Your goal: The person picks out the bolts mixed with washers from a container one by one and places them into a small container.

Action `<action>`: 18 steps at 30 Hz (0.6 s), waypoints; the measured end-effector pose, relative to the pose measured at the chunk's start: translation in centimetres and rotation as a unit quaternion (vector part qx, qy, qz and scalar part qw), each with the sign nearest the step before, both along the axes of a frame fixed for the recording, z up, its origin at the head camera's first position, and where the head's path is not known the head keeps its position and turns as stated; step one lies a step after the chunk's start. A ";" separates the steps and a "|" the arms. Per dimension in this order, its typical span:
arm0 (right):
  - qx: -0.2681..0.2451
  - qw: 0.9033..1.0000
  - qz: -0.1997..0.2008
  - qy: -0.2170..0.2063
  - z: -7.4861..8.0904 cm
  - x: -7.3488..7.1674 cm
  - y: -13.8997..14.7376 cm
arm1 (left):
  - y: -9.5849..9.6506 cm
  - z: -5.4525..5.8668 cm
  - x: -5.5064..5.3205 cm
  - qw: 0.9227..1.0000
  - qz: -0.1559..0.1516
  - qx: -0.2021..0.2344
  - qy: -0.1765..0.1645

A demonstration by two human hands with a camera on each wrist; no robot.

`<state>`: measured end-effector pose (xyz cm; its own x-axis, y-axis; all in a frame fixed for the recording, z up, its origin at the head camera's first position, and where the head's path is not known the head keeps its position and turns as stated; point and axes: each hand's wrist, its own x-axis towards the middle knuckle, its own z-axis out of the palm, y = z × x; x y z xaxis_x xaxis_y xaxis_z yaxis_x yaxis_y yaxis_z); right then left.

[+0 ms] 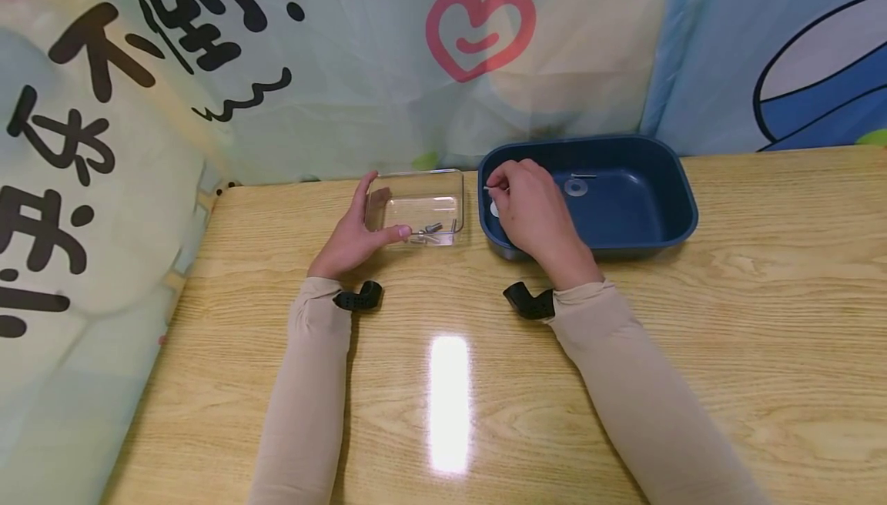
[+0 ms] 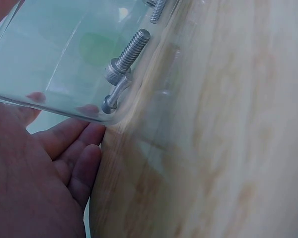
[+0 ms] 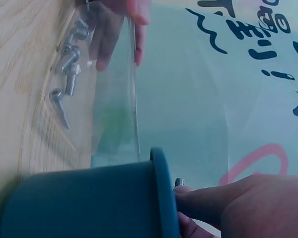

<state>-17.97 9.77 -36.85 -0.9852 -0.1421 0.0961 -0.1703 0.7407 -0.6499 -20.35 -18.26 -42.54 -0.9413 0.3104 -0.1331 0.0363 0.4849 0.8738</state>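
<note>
My left hand (image 1: 353,234) holds a clear plastic box (image 1: 463,195) by its left side, with the thumb over the front rim. Several silver screws (image 1: 433,228) lie along the box's front; in the left wrist view a thick socket-head screw (image 2: 131,51) shows its thread. Over the left end of the dark blue bin (image 1: 644,245), my right hand (image 1: 537,209) pinches a small screw (image 3: 180,182), its threaded tip standing out past the fingertips. Inside that bin are a pale washer (image 1: 575,187), another screw (image 1: 584,175) and a white round piece (image 1: 494,209), partly covered by the hand.
Both containers stand side by side at the back of the wooden table (image 1: 388,413), a narrow gap between them. A printed cloth (image 1: 346,128) hangs right behind them and along the left side. The bin has high walls.
</note>
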 end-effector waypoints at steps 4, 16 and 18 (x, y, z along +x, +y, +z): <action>-0.007 1.000 -0.001 0.003 0.0 0.2 -0.4 | 0.0 -0.2 0.1 1.000 -0.002 0.004 0.005; -0.011 0.999 0.013 0.027 0.0 0.5 -1.2 | 0.0 -0.2 0.1 1.000 0.003 0.000 0.007; -0.015 0.999 0.017 0.032 0.0 0.6 -1.4 | 0.0 -0.1 0.1 1.000 0.003 -0.001 0.006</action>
<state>-17.41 8.39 -36.90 -0.9713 -0.1719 0.1642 -0.2377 0.7145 -0.6580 -20.27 -18.26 -42.67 -0.9446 0.3044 -0.1227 0.0435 0.4866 0.8725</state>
